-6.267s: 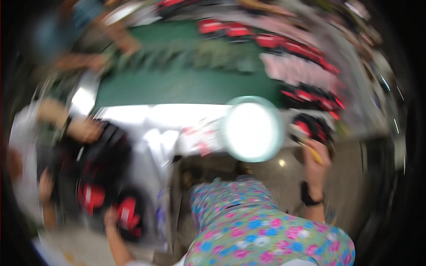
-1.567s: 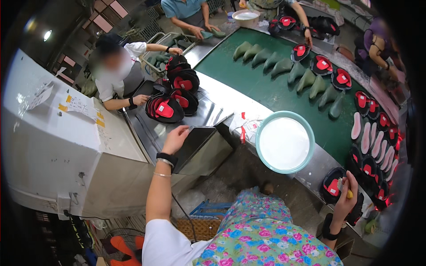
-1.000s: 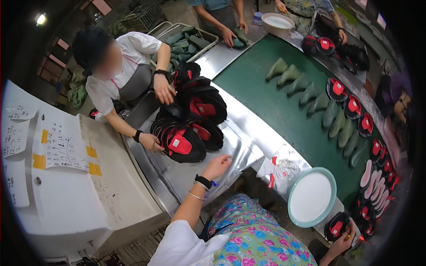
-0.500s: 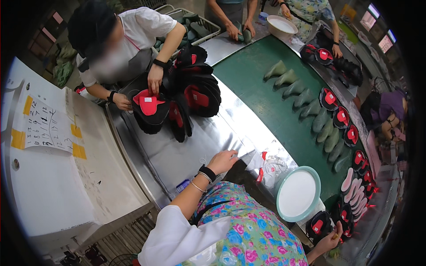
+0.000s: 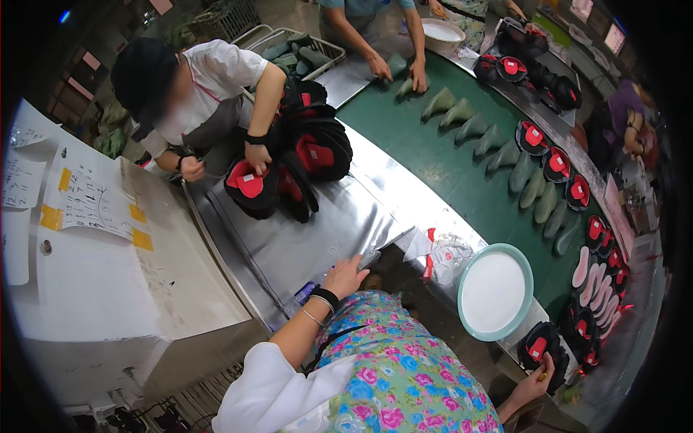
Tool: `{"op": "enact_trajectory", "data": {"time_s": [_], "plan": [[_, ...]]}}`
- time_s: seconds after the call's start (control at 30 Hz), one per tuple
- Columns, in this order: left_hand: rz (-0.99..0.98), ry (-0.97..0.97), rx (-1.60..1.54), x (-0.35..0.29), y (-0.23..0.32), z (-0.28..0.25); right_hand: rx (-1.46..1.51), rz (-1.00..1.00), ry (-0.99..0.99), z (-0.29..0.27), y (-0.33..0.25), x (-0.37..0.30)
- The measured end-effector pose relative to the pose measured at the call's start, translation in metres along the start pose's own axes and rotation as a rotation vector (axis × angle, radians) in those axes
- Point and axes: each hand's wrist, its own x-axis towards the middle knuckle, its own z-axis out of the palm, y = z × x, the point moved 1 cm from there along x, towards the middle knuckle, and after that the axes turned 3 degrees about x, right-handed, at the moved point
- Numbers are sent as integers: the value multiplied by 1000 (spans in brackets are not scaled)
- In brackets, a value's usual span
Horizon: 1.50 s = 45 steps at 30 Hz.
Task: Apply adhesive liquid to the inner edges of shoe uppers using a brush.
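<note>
My left hand (image 5: 345, 277) is held over the near edge of the metal table (image 5: 317, 238), fingers stretched out, holding nothing visible. A blue-and-white packet (image 5: 306, 292) lies by its wrist. At the lower right, my right hand (image 5: 538, 377) is closed on a small tool with a yellowish handle (image 5: 543, 377); the tool's head is hidden. Its fingers are right at a black shoe upper with a red patch (image 5: 538, 345). Above that hand stands a pale green basin (image 5: 463, 278) holding white liquid.
Grey-green shoe lasts (image 5: 505, 155) and black-and-red uppers (image 5: 557, 164) line the green belt (image 5: 411, 155); pink insoles (image 5: 593, 285) lie to the right. A co-worker (image 5: 216, 94) handles stacked uppers (image 5: 317, 151) at the left. Another co-worker's hands (image 5: 417, 76) hold lasts.
The view has shifted. My left hand has drawn back leftward; my right hand is closer to the upper. The far co-worker's lasts have moved onto the belt. The left co-worker's hand has lifted off an upper.
</note>
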Motion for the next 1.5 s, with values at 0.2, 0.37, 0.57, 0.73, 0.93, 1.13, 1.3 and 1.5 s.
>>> {"op": "enact_trajectory", "data": {"time_s": [0.2, 0.37, 0.57, 0.73, 0.93, 1.13, 1.3, 1.5], "plan": [[-73, -22, -157, 3, -5, 16, 47, -58, 38, 0, 12, -8], [-1, -78, -233, 9, -19, 23, 17, -22, 50, -9, 17, -10], [126, -80, -220, 15, -30, 23, 129, -27, 180, -20, 17, -30], [34, -130, -347, 18, -47, 21, -29, -9, 204, -39, 15, -41], [-71, -72, -313, 23, -37, 22, 86, 48, 305, -61, 18, -40], [-71, -16, -355, 18, -30, 13, 144, 115, 250, -73, 35, -38], [-42, -73, -385, 25, -50, 21, 203, 118, 179, -78, 62, -37], [-110, -85, -482, 30, -63, 24, 229, 153, 120, -70, 76, -27]]}}
